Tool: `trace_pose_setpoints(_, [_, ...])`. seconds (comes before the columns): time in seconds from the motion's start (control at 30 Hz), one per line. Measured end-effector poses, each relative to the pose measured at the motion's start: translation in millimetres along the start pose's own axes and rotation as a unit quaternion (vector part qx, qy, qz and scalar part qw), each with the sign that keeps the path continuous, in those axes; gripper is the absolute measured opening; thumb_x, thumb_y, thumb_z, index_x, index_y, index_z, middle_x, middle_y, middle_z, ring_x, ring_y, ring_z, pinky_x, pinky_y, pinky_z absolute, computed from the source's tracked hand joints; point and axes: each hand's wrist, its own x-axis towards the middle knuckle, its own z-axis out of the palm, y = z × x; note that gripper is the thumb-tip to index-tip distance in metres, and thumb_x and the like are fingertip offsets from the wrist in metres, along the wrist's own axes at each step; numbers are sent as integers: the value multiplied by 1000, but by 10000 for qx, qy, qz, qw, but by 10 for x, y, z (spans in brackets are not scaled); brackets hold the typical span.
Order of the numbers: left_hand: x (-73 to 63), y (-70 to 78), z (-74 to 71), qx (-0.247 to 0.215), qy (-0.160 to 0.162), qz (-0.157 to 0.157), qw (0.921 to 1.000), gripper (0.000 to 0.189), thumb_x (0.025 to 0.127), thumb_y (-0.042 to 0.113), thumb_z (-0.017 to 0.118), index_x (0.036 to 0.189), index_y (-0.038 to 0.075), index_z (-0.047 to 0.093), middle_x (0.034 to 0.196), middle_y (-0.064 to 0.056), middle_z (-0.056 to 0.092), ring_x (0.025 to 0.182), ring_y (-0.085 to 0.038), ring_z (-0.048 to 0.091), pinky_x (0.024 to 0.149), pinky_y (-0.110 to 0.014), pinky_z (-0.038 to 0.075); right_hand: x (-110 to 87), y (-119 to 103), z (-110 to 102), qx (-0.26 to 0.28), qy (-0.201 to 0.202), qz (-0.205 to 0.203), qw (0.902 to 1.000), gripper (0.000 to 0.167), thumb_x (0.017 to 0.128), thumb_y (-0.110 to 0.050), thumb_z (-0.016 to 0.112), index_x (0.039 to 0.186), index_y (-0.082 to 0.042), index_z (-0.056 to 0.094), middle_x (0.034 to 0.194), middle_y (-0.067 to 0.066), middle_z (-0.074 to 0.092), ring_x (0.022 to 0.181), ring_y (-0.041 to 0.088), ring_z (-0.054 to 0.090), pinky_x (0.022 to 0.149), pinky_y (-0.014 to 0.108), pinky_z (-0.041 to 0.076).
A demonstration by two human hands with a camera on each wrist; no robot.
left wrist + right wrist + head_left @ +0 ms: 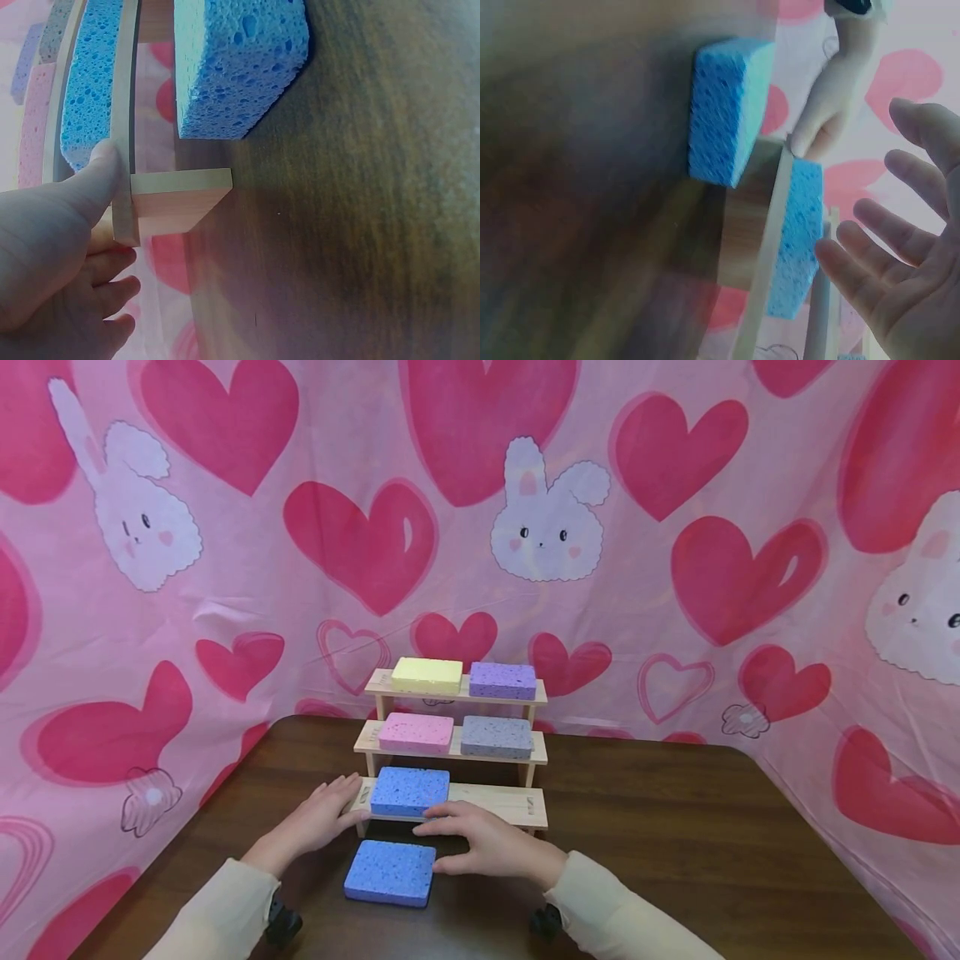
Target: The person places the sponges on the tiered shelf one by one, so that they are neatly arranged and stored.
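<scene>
A three-step wooden display stand [498,802] stands on the table, with a blue speckled sponge [408,791] lying on the left of its lowest step. My left hand [318,818] holds the left end of that step, its thumb [105,161] on the board's front beside the sponge and its other fingers round the end. A second blue sponge [390,872] lies flat on the table in front of the stand. My right hand [487,843] hovers with spread, loosely bent fingers [900,232] near the right sides of both blue sponges, holding nothing.
On the middle step sit a pink sponge [416,732] and a grey sponge [497,737]. The top step carries a yellow sponge [427,675] and a purple sponge [502,681]. Behind the dark wooden table [675,835] hangs a pink cloth [465,560] with hearts and rabbits.
</scene>
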Motion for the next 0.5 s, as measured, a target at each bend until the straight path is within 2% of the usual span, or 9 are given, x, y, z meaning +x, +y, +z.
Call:
trace_pose_setpoints(0.23, [7,-1,0,9,6,-1,10000,78,86,46,59,139,-5,34,142,-24,32,131,-43,22,107,-53,14,-45,-8,114,111,-349,-220,9991,43,87,-32,64,126,-13,58,130,7,50,119,12,43,98,27,37])
trace_pose_setpoints(0.5, [8,-18,7,46,16,24,10000,78,85,47,59,139,-4,34,142,-24,32,131,-43,23,107,-52,14,-36,-8,239,104,-615,-253,9977,49,83,-32,69,126,-12,57,132,12,47,122,16,41,99,26,35])
